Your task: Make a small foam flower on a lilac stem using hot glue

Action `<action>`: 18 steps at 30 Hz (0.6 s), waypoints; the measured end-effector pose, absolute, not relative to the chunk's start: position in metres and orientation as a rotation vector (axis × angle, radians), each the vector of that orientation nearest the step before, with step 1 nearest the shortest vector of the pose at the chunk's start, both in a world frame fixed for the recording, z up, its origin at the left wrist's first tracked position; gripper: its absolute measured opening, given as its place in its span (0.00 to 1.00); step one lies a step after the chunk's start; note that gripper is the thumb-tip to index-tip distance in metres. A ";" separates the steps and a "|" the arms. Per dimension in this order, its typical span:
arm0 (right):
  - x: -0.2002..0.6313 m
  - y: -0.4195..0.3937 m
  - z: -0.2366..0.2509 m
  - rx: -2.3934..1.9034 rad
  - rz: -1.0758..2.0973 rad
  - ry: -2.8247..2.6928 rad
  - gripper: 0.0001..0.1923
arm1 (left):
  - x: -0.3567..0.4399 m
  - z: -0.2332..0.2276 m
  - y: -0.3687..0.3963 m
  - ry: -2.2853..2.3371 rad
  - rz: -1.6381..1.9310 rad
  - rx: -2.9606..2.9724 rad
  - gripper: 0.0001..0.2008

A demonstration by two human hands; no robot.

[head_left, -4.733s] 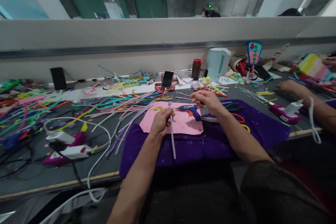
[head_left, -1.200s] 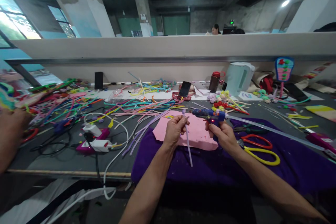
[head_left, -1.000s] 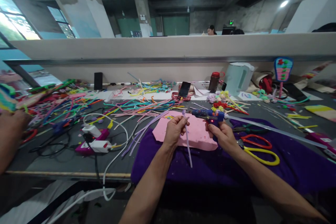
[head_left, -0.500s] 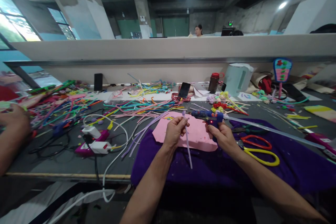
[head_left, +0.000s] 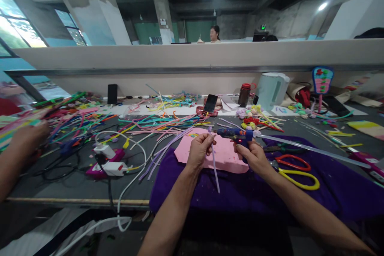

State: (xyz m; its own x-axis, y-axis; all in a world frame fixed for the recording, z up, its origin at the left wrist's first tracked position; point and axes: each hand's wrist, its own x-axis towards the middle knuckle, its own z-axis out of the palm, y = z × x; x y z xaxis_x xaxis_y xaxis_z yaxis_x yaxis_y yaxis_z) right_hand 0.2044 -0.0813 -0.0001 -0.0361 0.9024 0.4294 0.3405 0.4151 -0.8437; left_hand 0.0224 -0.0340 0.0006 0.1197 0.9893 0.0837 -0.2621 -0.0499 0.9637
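Observation:
My left hand point(head_left: 200, 149) is closed in a pinch on a lavender pipe cleaner point(head_left: 215, 170), whose long end hangs down and whose top is curled into a small bunch. In my right hand point(head_left: 251, 155) is a blue hot glue gun point(head_left: 237, 133), with a red light showing and a long clear glue stick point(head_left: 312, 150) sticking out of its back. The gun's nozzle points left, close to the curled top; whether they touch I cannot tell. Beneath both hands lies a pink sheet point(head_left: 231, 162) on a purple cloth point(head_left: 240, 196).
Scissors point(head_left: 298, 178) with red and yellow handles lie beside my right wrist. Left of me are a power strip point(head_left: 96, 170) with white plugs and many loose pipe cleaners point(head_left: 168, 122). A phone point(head_left: 210, 103), a bottle point(head_left: 244, 95) and a kettle point(head_left: 272, 91) stand behind. Another person's hand point(head_left: 30, 138) works at far left.
The glue gun has shifted slightly left and down toward the pipe cleaner's curled top. My left hand stays put. The other person's hand at far left has moved right, holding colourful strips.

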 end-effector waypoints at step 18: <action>0.206 -0.079 -0.003 -1.116 0.655 -1.573 0.15 | 0.022 0.000 -0.034 0.873 1.273 1.124 0.16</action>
State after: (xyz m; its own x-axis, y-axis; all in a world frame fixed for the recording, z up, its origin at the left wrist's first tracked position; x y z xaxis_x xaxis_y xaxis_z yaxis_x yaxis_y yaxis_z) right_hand 0.2057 -0.0786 -0.0027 -0.0139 0.9005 0.4347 0.3262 0.4150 -0.8493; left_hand 0.0216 -0.0337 0.0001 0.1294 0.9874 0.0911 -0.2700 -0.0533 0.9614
